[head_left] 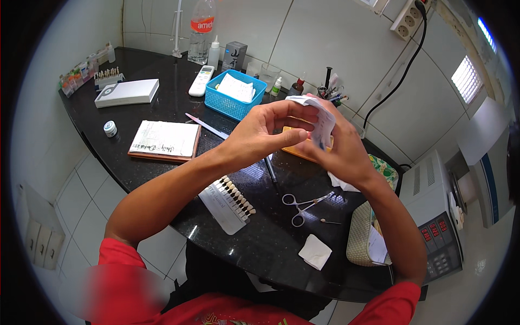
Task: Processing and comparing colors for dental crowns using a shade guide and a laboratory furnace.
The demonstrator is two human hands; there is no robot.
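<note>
A curled white paper slip (324, 123) with faint print stands against the palm of my right hand (346, 149), whose fingers bend round behind it. My left hand (271, 130) faces it from the other side, its fingers curved and its thumb apart from them. The left fingertips reach the slip's edge; whether they touch it is unclear. Behind both hands sits a yellow-orange tray (295, 150), mostly covered. Below lie scissor-handled forceps (306, 205), a small pin-like piece (329, 221), a tooth shade guide (230, 208) and a folded white tissue (314, 252).
On the black counter's left are an open notepad (165, 140), a small jar (110, 129) and a white box (127, 93). At the back stand a blue basket (232, 103), a remote (201, 81) and bottles. A woven basket (360, 235) and a digital-display machine (436, 233) flank my right arm.
</note>
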